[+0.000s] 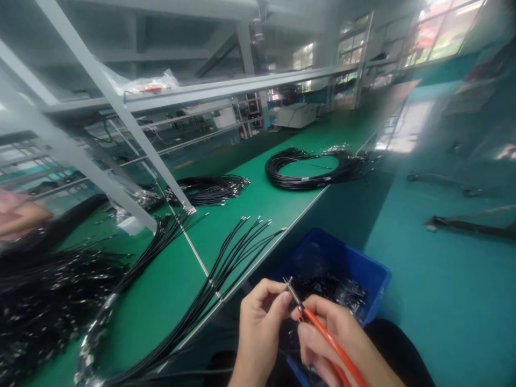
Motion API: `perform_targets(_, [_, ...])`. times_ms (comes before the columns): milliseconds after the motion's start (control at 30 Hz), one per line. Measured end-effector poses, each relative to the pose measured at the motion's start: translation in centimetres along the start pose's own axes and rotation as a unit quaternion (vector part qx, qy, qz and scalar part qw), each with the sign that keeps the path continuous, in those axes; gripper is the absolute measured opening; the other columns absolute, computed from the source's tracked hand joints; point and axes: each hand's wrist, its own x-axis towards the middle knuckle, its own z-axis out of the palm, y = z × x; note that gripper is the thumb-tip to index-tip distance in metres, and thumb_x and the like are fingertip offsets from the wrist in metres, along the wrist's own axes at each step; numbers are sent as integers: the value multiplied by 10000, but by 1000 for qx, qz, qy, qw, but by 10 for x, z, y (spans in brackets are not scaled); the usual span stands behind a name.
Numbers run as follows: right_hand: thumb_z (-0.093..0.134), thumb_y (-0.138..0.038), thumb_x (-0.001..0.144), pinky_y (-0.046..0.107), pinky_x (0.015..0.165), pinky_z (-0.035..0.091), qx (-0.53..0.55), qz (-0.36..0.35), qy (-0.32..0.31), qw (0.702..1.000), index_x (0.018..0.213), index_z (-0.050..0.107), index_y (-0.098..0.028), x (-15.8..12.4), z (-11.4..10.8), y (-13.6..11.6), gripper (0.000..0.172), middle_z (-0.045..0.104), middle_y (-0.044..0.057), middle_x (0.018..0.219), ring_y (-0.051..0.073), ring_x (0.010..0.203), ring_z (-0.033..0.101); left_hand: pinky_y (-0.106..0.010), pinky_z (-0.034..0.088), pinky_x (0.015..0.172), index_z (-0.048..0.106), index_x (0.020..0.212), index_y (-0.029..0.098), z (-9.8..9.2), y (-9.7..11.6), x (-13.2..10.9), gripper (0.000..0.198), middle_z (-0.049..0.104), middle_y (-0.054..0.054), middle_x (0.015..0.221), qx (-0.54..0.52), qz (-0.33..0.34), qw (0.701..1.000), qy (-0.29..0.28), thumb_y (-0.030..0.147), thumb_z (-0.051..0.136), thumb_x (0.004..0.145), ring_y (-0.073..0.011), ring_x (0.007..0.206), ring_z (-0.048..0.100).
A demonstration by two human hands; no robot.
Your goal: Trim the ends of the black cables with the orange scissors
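My right hand [342, 328] is wrapped round a pair of orange-handled pliers [322, 329], their slim metal jaws pointing up and to the left. My left hand [260, 317] pinches thumb against forefinger right at the jaw tips. Whatever small piece sits in that pinch is too small and hidden to name. Both hands are over a blue bin [363, 258] holding dark scraps and clear plastic. Left of the hands, a bundle of black cables [213, 279] with metal-tipped ends curves along the green bench [242, 207].
Farther along the bench lie a coiled ring of black cables [298, 183] and another cable bundle [209, 189]. A dense heap of cables [40, 312] covers the left side, near a person's arm [24, 217]. White shelf posts [133, 129] rise from the bench.
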Motion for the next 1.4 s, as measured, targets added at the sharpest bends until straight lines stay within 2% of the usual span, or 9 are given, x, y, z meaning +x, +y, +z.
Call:
perform_targets(233, [630,-427,773,125,272,245,21,-1,-26,999,855,453,-171,2,-5,-1,321,624,-12,522,6,237,353,-204,460,549,652,697,151,2,-2,3,77,616,16,614,8,5,1000,-8,218,670,729,-112,555,557])
perform_targets(400, [635,-261,726,154,332,261,-101,38,36,994,785,487,-176,-2,-9,1,180,575,-46,485,17,293,334,-201,443,538,654,720,154,-2,-8,6,81,596,15,621,67,20,998,4,230,649,748,-116,568,539])
perform_targets(533, [663,-139,621,181,451,315,-95,-44,121,987,768,538,-175,-3,-10,10,197,495,-80,523,57,459,412,-219,438,560,657,744,165,-5,-9,8,81,601,4,657,139,52,989,3,234,626,770,-133,601,547])
perform_targets(667, [686,-177,613,234,582,436,-46,-162,249,954,878,543,-208,4,-7,10,303,603,-33,649,119,605,544,-234,436,596,653,728,181,0,-6,4,67,609,1,676,218,112,969,2,205,613,777,-149,640,573])
perform_targets(733, [704,-214,609,245,614,457,-21,-199,276,940,907,540,-217,9,-4,5,340,633,-16,692,136,647,572,-229,427,585,647,711,186,4,-5,1,71,600,6,667,247,139,959,3,182,613,773,-143,628,570])
perform_targets(967, [726,-222,644,206,492,420,59,-186,254,948,915,527,-213,11,5,-12,336,619,-36,660,104,525,541,-222,386,530,624,706,184,7,-7,-7,141,535,-3,649,336,189,923,-16,181,548,825,-127,570,519])
perform_targets(1100, [752,-183,578,209,449,412,39,-176,287,941,880,535,-214,17,7,-10,373,596,-56,593,109,473,526,-236,367,532,624,727,189,10,-9,-11,169,515,-15,657,390,225,893,9,185,502,844,-145,591,507])
perform_targets(1300, [739,-166,552,271,629,490,-26,-179,282,942,882,542,-223,13,0,-5,389,659,-14,691,166,658,618,-210,384,524,595,686,188,3,-3,-5,114,536,15,641,302,137,943,-7,200,575,797,-120,562,509])
perform_targets(1400, [720,-163,596,258,635,472,-69,-131,211,966,896,567,-218,-1,-8,-9,341,684,11,769,148,663,603,-218,384,546,582,651,180,-5,1,1,118,533,24,624,253,93,963,-2,208,609,763,-126,580,501])
